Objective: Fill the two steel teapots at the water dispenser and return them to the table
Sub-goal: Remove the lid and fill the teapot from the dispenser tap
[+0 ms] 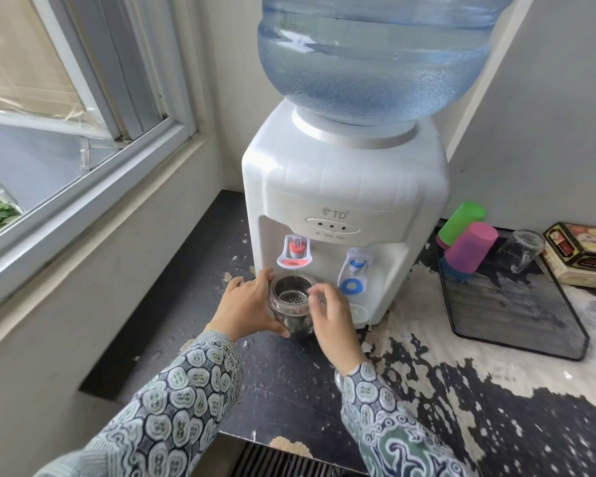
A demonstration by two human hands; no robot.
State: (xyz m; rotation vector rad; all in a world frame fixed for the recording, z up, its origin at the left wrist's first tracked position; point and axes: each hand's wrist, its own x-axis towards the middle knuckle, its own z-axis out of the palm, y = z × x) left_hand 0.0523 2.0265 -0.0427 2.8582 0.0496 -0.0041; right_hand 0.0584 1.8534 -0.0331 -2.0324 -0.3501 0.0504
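A steel teapot (291,297) with a perforated strainer inside its open top stands under the red tap (295,253) of the white water dispenser (344,187). My left hand (252,306) wraps around the pot's left side. My right hand (331,315) rests on its right side, fingers at the rim near the handle. A thin stream seems to run from the red tap into the pot. The blue tap (355,270) is to the right. Only one teapot is in view.
The dispenser carries a large blue water bottle (375,53) and stands on a worn black counter (289,380). A black mesh tray (510,315) at right holds green and pink plastic cups (468,242) and a glass mug (523,251). A printed box (585,253) sits beyond. Window at left.
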